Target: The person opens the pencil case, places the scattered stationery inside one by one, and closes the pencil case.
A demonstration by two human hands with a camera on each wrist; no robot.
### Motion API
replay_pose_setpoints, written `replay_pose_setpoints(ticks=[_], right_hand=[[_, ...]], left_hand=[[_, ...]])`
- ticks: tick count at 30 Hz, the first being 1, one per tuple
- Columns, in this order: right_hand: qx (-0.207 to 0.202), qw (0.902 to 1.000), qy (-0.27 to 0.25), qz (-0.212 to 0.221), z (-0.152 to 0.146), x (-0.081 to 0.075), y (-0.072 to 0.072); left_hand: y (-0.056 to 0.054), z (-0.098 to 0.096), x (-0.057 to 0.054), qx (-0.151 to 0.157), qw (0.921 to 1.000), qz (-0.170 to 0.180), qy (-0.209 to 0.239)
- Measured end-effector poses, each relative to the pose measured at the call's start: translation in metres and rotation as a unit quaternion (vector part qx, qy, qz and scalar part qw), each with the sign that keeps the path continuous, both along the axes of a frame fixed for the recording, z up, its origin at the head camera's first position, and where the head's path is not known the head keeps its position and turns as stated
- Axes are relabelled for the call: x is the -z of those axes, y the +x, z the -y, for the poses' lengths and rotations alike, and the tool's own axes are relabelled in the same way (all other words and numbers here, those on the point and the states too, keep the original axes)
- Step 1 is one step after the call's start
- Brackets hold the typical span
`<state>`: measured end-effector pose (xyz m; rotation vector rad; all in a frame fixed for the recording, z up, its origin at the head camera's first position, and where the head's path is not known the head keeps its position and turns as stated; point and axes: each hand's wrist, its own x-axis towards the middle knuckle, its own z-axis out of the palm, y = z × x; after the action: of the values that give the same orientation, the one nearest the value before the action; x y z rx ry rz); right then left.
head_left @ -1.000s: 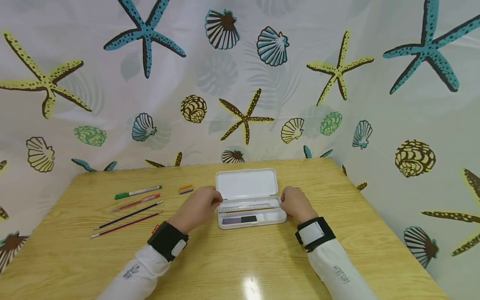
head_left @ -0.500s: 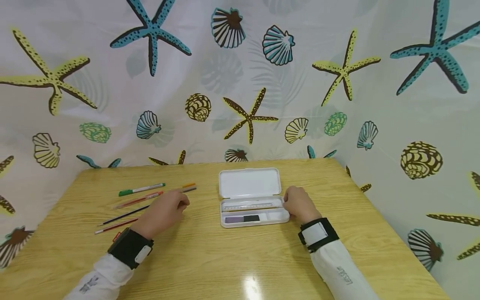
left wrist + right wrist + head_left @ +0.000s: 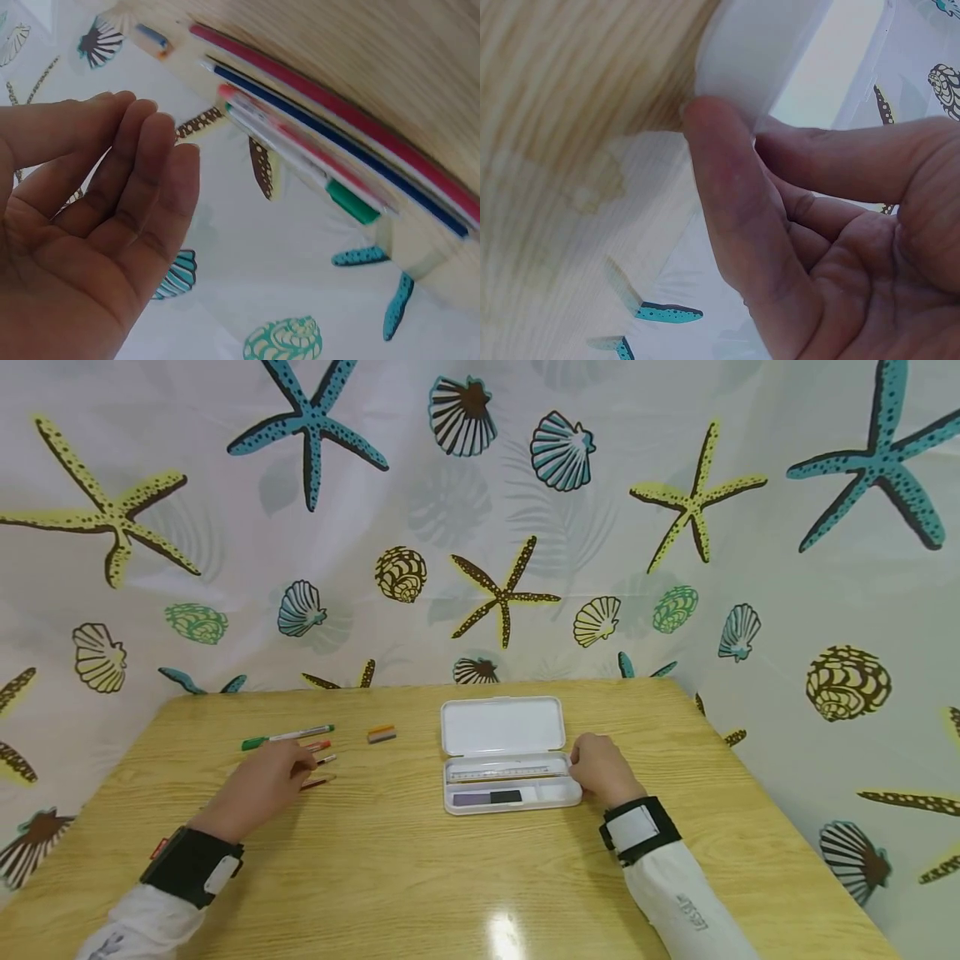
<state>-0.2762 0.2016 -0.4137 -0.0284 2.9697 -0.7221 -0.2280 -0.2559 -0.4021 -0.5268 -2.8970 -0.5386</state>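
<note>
My right hand (image 3: 603, 768) pinches the right end of an open white pencil case (image 3: 502, 727) between thumb and finger; the right wrist view shows the grip on the wall. Inside the case lie a clear ruler (image 3: 498, 773), a thin yellowish stick behind it and a purple-and-black eraser-like block (image 3: 472, 799). Over at the left, my left hand (image 3: 258, 781) hovers with loosely bent fingers and nothing in them. It partly hides a green marker (image 3: 300, 734), a red pen (image 3: 318, 746), a dark blue pencil (image 3: 330, 135) and a red pencil (image 3: 322, 86) in the head view.
A small orange-and-grey piece (image 3: 381, 732) lies on the wooden table (image 3: 420, 877) between the pens and the case. Behind and to the right hangs a cloth (image 3: 420, 460) printed with starfish and shells.
My left hand has moved left from the case's left end to above the pens and pencils. The right hand stays at the case's right end.
</note>
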Motion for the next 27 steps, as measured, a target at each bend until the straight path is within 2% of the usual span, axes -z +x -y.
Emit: replay_pose_setpoints(ticks=[8,16,27], right_hand=[[0.003,1.0,0.002,0.004,-0.001,-0.001,0.002],[0.004,1.0,0.004,0.001,0.0,0.0,0.001],[0.004,1.0,0.009,0.001,0.001,-0.001,0.001]], left_hand=[[-0.001,0.019,0.003,-0.021,0.9986,0.002,-0.049],[-0.004,0.026,0.013,-0.027,0.9977,0.037,-0.05],[-0.005,0.027,0.021,-0.032,0.9969,0.044,-0.058]])
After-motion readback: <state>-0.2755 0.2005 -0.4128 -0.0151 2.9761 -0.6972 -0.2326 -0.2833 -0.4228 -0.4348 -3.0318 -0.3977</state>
